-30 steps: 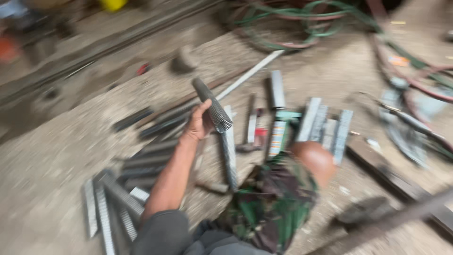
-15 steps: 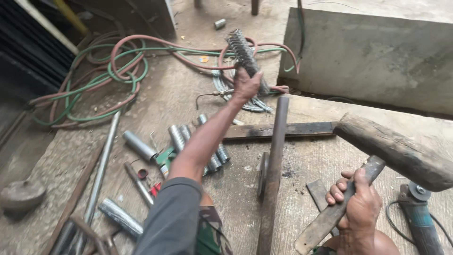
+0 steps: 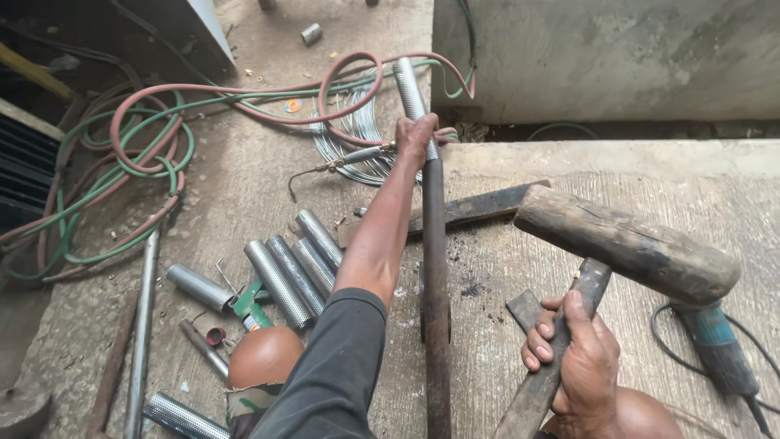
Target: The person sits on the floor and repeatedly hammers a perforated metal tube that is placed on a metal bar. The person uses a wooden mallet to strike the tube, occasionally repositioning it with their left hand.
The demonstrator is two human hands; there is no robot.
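Two hands: both are clamped on tools, well apart from each other, one far out ahead and one close to the body.
Left hand (image 3: 416, 134): closed round a perforated metal tube (image 3: 412, 102) where it meets the far end of a long rusty steel bar (image 3: 436, 309).
Right hand (image 3: 578, 358): fingers wrapped round the wooden handle (image 3: 552, 366) of a heavy mallet (image 3: 626, 244), whose thick wooden head hangs above the concrete floor (image 3: 569, 162).
Bar's long axis: runs straight away from the body, near end at the bottom edge of the view, far end at the left hand; the tube carries the same line onward, tilted slightly left.
Mallet to bar: the head lies to the right of the bar, apart from it, its own axis slanting across; the right hand is the nearer to the bar's middle stretch.
Flat dark plate (image 3: 475, 207): one, lying crosswise under the bar.
Loose perforated tubes (image 3: 296, 268): about four side by side left of the arm, plus one plain and one more near the bottom edge.
Hoses (image 3: 146, 154): red and green, coiled at far left.
Wire coil (image 3: 357, 134): one, just beyond the left hand.
Angle grinder (image 3: 719, 349): one, at right.
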